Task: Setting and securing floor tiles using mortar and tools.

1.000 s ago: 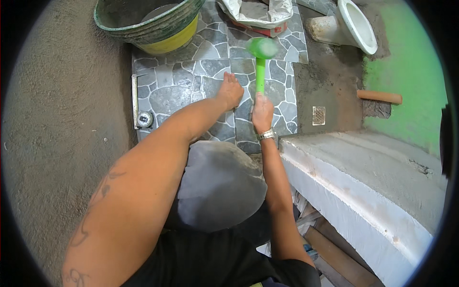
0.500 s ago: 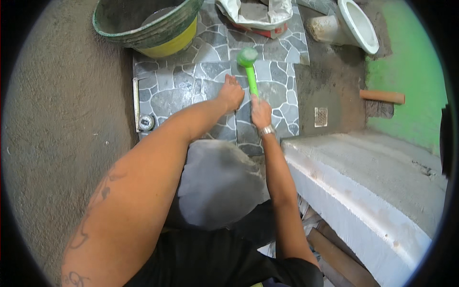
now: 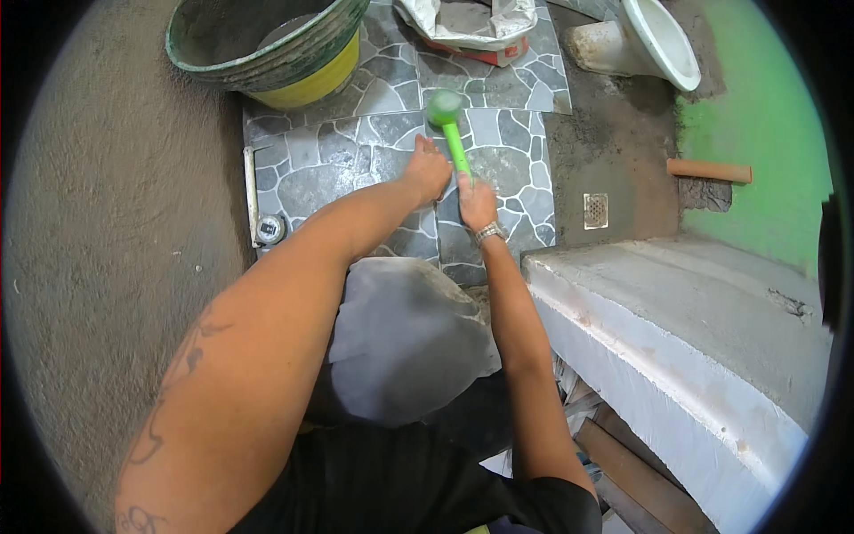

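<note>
Mallet point(image 3: 453, 133): showing farther left than one second ago, and now slanting toward the upper left instead of standing nearly straight. Right hand point(image 3: 479, 203): also shifting left, gripping the lower handle with closed fingers. Left hand point(image 3: 429, 173): staying about where seen before, bearing low over the tiles point(image 3: 316, 187), just beside the handle; cannot tell open from closed at the fingers.

Mallet condition: showing bright green along the handle, blurring slightly at the rounded, paler-topped head. Mallet position: hanging over or meeting the tiles near the joint between two rows, beyond the left hand; cannot tell contact from clearance. Tiles: imitating grey stone, with white lines running between irregular patches.

Surroundings: standing on the rear tiles, a green bucket point(image 3: 227, 67) with a yellow band and an opened white sack point(image 3: 498, 41). Lying at the left tile edge, a white strip point(image 3: 250, 196) and a small round device point(image 3: 269, 229). Showing at right, a white toilet bowl point(image 3: 627, 53), a square drain cover point(image 3: 596, 211), an orange-brown pipe point(image 3: 709, 170) by the green wall point(image 3: 756, 98), and a rough ledge point(image 3: 676, 276).

Obstruction: crossing and hiding part of the front tiles, the left forearm point(image 3: 338, 227).
</note>
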Available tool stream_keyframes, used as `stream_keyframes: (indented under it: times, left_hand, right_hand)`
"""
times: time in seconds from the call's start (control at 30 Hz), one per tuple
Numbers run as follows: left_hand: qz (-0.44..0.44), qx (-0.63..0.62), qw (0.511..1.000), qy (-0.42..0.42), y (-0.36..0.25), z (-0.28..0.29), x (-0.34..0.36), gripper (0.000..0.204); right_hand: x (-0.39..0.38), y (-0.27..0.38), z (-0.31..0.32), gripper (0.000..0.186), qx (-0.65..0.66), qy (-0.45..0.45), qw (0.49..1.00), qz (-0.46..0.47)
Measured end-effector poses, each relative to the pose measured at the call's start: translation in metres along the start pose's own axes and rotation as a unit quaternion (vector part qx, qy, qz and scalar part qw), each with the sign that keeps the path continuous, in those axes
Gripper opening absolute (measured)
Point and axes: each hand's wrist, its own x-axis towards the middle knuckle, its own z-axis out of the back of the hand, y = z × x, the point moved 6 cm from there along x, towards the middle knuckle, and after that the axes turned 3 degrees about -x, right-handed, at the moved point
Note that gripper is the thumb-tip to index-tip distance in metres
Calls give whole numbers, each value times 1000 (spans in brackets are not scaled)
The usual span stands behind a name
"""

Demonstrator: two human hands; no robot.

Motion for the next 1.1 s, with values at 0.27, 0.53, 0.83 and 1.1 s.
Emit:
stream_keyframes:
  times: [0.27,0.53,0.83,1.1]
  left_hand:
    - [-10,-10,1000,17,-2,3,-5,64]
    - [-1,0,1000,-15,-1,1,-3,65]
    - [-4,-5,1000,-2,1,2,-2,61]
    - [-15,-14,1000,11,-2,-1,-2,75]
  right_hand:
    - [4,-7,-3,55,-40,44,998,-34]
    - [1,-4,1,57,4,15,1000,-19]
    - [-3,-3,2,58,8,28,999,-28]
    - [-3,-5,-1,65,-19,1,1000,-10]
